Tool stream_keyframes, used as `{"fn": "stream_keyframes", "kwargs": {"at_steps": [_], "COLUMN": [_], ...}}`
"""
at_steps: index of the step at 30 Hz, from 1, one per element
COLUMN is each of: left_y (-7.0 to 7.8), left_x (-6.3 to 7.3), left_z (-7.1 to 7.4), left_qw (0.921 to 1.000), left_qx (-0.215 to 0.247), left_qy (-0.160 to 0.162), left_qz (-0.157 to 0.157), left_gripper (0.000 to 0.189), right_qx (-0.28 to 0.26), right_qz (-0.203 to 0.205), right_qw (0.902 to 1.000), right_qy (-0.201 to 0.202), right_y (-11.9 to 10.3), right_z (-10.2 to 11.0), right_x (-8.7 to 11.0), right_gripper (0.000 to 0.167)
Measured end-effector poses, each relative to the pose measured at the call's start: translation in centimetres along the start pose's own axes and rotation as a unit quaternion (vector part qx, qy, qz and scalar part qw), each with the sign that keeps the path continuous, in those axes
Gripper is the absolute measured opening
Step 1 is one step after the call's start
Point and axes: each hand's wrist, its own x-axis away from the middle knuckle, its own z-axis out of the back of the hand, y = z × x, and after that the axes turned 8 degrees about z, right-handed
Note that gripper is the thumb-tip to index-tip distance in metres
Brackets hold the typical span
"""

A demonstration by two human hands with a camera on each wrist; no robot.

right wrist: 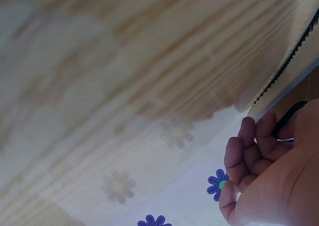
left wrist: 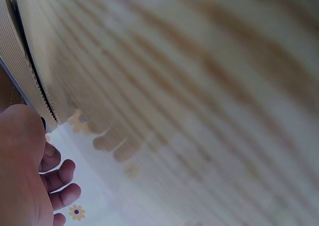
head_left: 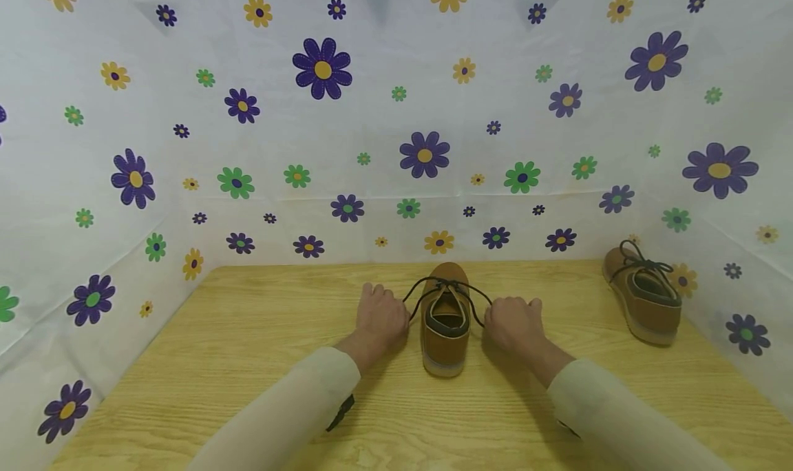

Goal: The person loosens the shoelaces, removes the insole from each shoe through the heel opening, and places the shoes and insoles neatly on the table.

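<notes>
A brown shoe (head_left: 446, 350) stands on the wooden table with its heel toward me and its toe toward the backdrop. Black shoelaces (head_left: 447, 285) cross over its tongue and stretch out to both sides in double strands. On the left side, my left hand (head_left: 381, 317) grips lace strands beside the shoe. My right hand (head_left: 514, 325) pinches the strands on the other side, fingers curled. In the right wrist view a dark lace (right wrist: 289, 118) passes between thumb and fingers, close to the ridged sole (right wrist: 294, 61). The left wrist view shows that hand's fingers (left wrist: 62, 176) loosely bent near the sole.
A second brown shoe (head_left: 653, 316), its black laces tied in a bow, stands at the table's right edge by the side sheet. White flower-printed sheets (head_left: 372, 65) enclose the wooden table (head_left: 279, 319) at the back and sides.
</notes>
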Motion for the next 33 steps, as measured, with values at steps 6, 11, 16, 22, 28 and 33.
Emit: {"fn": "stream_keyframes", "kwargs": {"at_steps": [6,11,16,22,28,33], "left_y": [-0.06,-0.08,-0.07,-0.12,-0.01,0.08], "left_x": [0.00,0.01,0.14,0.24,-0.02,-0.20], "left_z": [-0.12,-0.06,0.15,0.20,0.05,0.07], "left_qw": [0.9995,0.9989,0.9981,0.9976,0.9991,0.9987], "left_qx": [-0.008,-0.005,-0.012,-0.010,0.012,0.048], "left_qy": [-0.027,-0.041,-0.055,-0.062,-0.039,0.012], "left_qz": [0.013,0.021,0.023,0.029,0.016,0.012], "left_gripper": [0.048,0.046,0.045,0.046,0.046,0.046], "right_qx": [0.007,0.013,0.016,-0.003,0.008,-0.041], "right_qz": [-0.019,-0.031,-0.029,-0.031,-0.006,-0.009], "right_qw": [0.9992,0.9977,0.9974,0.9963,0.9975,0.9991], "right_qy": [-0.036,-0.058,-0.064,-0.080,-0.070,-0.008], "right_y": [0.22,0.32,0.30,0.34,0.31,0.12], "right_z": [0.11,0.25,0.38,0.39,0.39,0.17], "right_x": [-0.02,0.00,0.20,0.33,0.06,-0.19], "right_gripper": [0.037,0.039,0.039,0.038,0.034,0.048]}}
